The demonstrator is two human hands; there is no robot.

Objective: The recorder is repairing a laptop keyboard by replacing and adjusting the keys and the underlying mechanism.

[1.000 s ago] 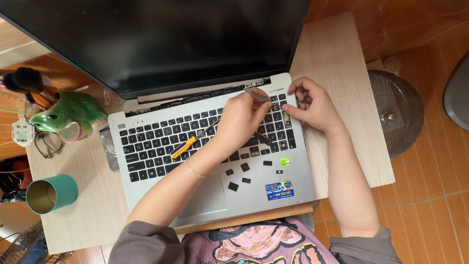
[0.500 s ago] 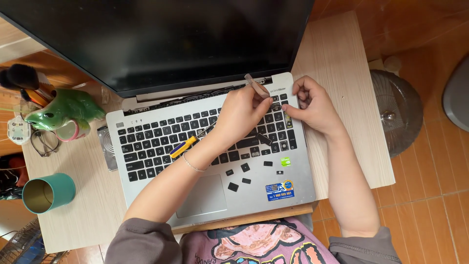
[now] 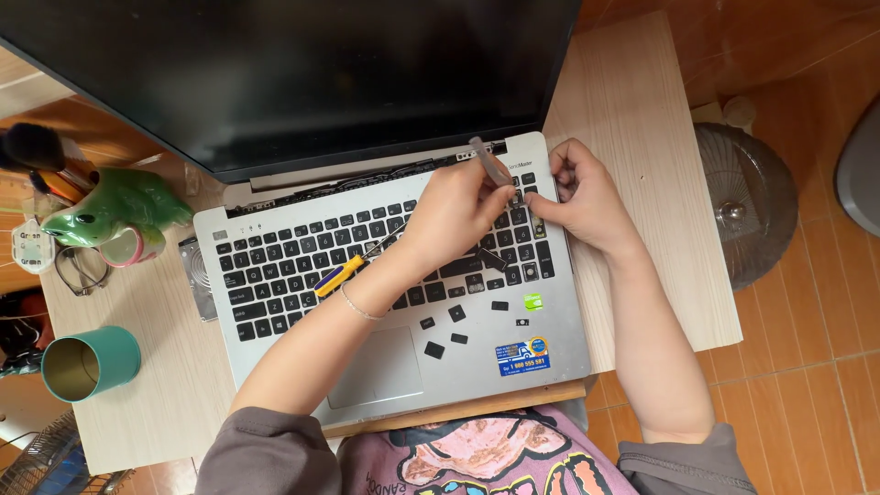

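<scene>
A silver laptop [image 3: 275, 197] with a black keyboard lies open on a light wooden table [image 3: 642, 137]. My left hand [image 3: 454, 213] grips thin metal tweezers [image 3: 489, 160], their tip down at the keyboard's top right corner. My right hand [image 3: 587, 197] rests on the laptop's right edge, fingers curled beside the tweezer tip; whether it holds a keycap is hidden. Several loose black keycaps [image 3: 456, 313] lie on the palm rest. A small yellow-handled screwdriver [image 3: 341, 274] lies on the keys under my left forearm.
A green frog-shaped mug [image 3: 115, 215], glasses [image 3: 78, 270] and a teal tin cup [image 3: 87, 364] stand on the left of the table. A round fan [image 3: 747, 202] lies on the tiled floor at the right. A small metal part [image 3: 200, 280] sits by the laptop's left edge.
My left hand has shifted a little toward the keyboard's top right corner with the tweezers. My right hand has stayed at the laptop's right edge.
</scene>
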